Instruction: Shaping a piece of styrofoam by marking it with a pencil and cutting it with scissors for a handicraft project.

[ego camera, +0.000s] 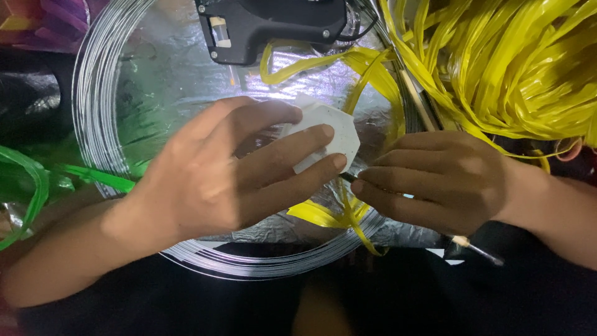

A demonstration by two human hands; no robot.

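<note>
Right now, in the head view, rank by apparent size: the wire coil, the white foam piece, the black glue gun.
1. Wire coil, by far the widest.
2. Black glue gun, cut off at the top edge, so its full size is unsure.
3. White foam piece, partly covered by the left hand.

Wire coil (93, 118) lying on foil sheet (168, 68), left hand (211, 174) over its middle holding foam piece (329, 134), right hand (435, 180) just beside it on the right, glue gun (267, 25) behind, strip bundle (510, 68) behind right
</note>
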